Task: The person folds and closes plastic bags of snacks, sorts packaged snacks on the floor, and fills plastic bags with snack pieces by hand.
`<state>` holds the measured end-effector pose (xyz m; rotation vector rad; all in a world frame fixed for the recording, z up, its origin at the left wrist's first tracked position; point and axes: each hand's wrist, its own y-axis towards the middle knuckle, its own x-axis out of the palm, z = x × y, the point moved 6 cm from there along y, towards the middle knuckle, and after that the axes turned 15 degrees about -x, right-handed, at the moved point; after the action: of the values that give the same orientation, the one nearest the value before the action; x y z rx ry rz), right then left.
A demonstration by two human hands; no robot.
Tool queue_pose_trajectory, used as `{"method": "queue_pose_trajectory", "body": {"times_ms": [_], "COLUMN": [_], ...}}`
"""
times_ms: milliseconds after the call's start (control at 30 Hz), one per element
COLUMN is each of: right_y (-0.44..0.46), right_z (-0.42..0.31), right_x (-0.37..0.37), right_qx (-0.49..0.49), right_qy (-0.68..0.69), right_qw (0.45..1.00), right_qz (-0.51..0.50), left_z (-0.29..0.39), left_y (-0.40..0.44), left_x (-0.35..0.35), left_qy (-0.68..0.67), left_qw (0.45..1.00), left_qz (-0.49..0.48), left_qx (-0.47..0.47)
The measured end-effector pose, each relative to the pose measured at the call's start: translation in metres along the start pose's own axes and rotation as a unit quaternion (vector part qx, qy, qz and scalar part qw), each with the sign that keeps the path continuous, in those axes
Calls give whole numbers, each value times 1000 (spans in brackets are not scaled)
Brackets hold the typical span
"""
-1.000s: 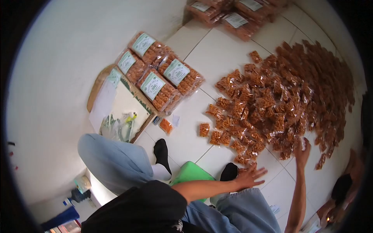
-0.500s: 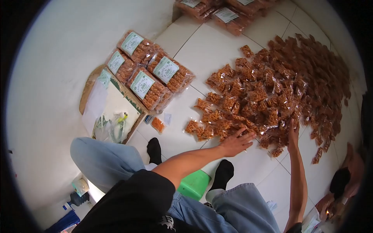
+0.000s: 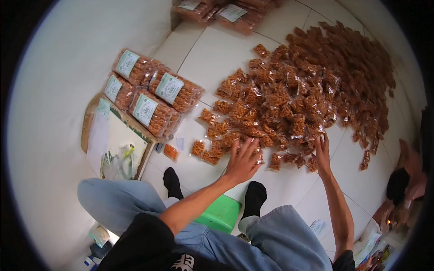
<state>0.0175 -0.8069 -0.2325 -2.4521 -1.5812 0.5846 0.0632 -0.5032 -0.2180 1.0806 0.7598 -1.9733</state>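
A wide heap of small clear packets of brown-orange snacks [image 3: 289, 95] lies on the white tiled floor. My left hand [image 3: 243, 161] rests over the near left edge of the heap, fingers spread and palm down on several packets. At the near right side, my right hand [image 3: 322, 153] has its fingers stretched out against the outer packets. Neither hand visibly grips a packet. A few loose packets [image 3: 293, 159] lie between the two hands, and one packet [image 3: 198, 147] sits at the heap's left tip.
Large labelled snack packs [image 3: 169, 88] are stacked on the left, beside a wooden-edged board [image 3: 131, 133] bearing plastic bags. More big packs [image 3: 239, 18] lie at the back. A small orange packet [image 3: 170, 152] is near my foot. A green stool [image 3: 221, 212] is under me.
The view has shifted, so the heap appears further left. My left hand has turned, its fingers now pointing away from me over the left packets. My right hand stays at the near right edge.
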Motion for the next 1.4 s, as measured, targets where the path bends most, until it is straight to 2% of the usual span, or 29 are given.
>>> {"method": "queue_pose_trajectory", "body": {"times_ms": [67, 100, 167, 200, 233, 267, 300, 367, 433, 500, 567, 600, 667, 700, 833, 900, 967, 1033, 1100, 1133, 1200, 1333, 1367, 1400], "right_y": [-7, -12, -22, -39, -58, -65, -70, -70, -64, -52, -38, -34, -31, -28, -14, -5, -5, 1, 4, 5, 7, 9, 7, 7], "right_z": [28, 53, 86, 72, 53, 75, 82, 73, 65, 56, 45, 36, 19, 24, 34, 28, 4, -14, -12, -13, -18, -38, -29, -20], "right_x": [-33, -59, -99, -90, -79, -76, -67, -42, -16, 10, 43, 59, 80, 87, 112, 131, 140, 150, 143, 133, 110, 56, 49, 36], "right_qx": [4, 8, 18, 127, 234, 253, 231, 178, 159, 137, 119, 118, 136, 137, 120, 101, 93, 42, 36, 11, -17, -38, -38, -51], "right_qy": [-42, -127, -290, -232, -170, -104, -65, -23, -5, 16, 51, 53, 113, 115, 96, 119, 136, 139, 101, 10, -81, 53, 53, 43], "right_qw": [998, 990, 952, 957, 947, 954, 964, 979, 983, 987, 991, 991, 979, 978, 984, 988, 986, 985, 986, 987, 976, 989, 988, 994], "right_qz": [36, 57, 97, 120, 140, 127, 117, 92, 88, 84, 20, 20, 102, 103, 96, 8, -16, -88, -125, -163, -203, -135, -140, -89], "left_z": [-17, -19, -48, -56, -79, -98, -103, -122, -125, -137, -138, -139, -137, -136, -127, -126, -131, -126, -114, -112, -105, -124, -129, -131], "left_y": [-19, -29, -48, -52, -64, -77, -75, -78, -71, -69, -59, -55, -46, -42, -29, -27, -26, -22, -13, -15, -11, -38, -46, -53], "left_x": [-7, -8, -16, -10, -3, 4, 4, 18, 14, 19, 18, 18, 23, 27, 23, 22, 26, 19, 13, 5, -4, 0, 4, 4], "left_qy": [1, -3, -31, -34, -101, -166, -168, -234, -225, -240, -267, -294, -318, -341, -356, -370, -386, -404, -550, -549, -573, -569, -559, -547], "left_qw": [992, 993, 945, 947, 897, 830, 832, 755, 759, 727, 720, 711, 695, 677, 661, 648, 642, 635, 580, 579, 589, 620, 651, 680], "left_qz": [74, 73, 131, 129, 179, 229, 227, 160, 164, 170, 174, 176, 159, 138, 130, 133, 138, 143, 121, 124, 81, 54, 48, 41], "left_qx": [-100, -95, -298, -293, -390, -481, -478, -591, -588, -621, -616, -615, -625, -637, -647, -652, -648, -643, -589, -590, -564, -538, -511, -486]}}
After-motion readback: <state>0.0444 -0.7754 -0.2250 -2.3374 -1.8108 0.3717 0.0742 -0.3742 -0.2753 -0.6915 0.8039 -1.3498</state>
